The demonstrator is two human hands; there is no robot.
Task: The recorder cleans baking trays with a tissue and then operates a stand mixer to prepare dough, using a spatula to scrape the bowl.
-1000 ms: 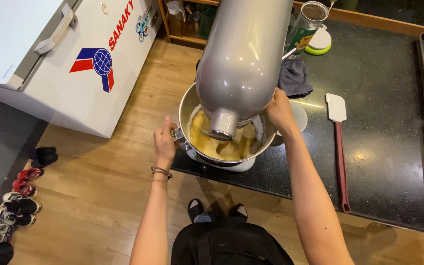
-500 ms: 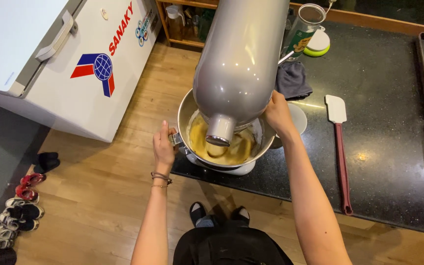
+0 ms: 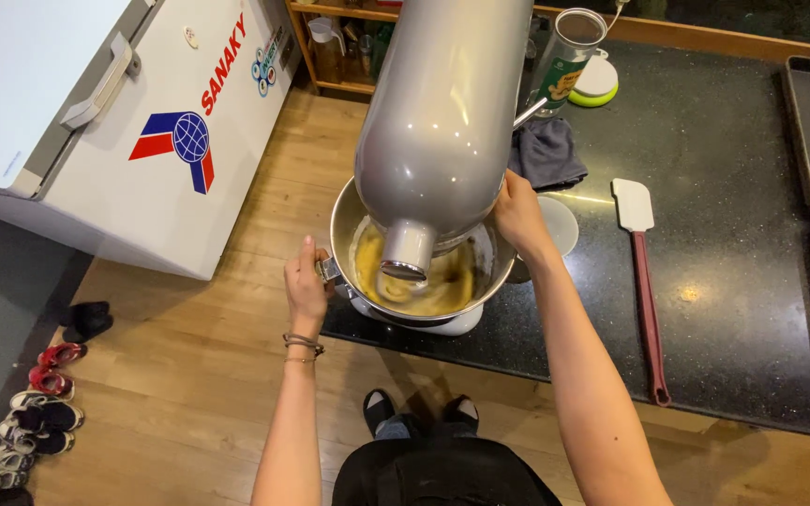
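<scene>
From where I watch, everything hangs around the big silver-grey stand mixer head (image 3: 442,122), which is tilted up over the round polished steel mixing bowl (image 3: 344,220) at the near corner of the black speckled stone counter (image 3: 724,309). The bowl sits directly under the head, holding yellow batter (image 3: 367,267) around the beater.

My left hand (image 3: 307,286) is just left of the bowl, its fingers curled around the bowl's side handle (thumb up, pressed against it). My right hand (image 3: 517,211) lies at the bowl's right rim, below the head's flank; its fingers are tucked behind the head, so I cannot tell whether they grip the rim or only rest on it.

I judge the bowl heavy with batter, rigid, and slick on its smooth wall, so the handle and the rolled rim are the safe places to hold, kept level.

Right of the head lies a white-bladed spatula with a long dark red handle (image 3: 644,281). Beyond the head sits a folded dark grey cloth (image 3: 547,152). Far left of it stands a white chest freezer (image 3: 96,122) on the wooden floor (image 3: 189,375).
</scene>
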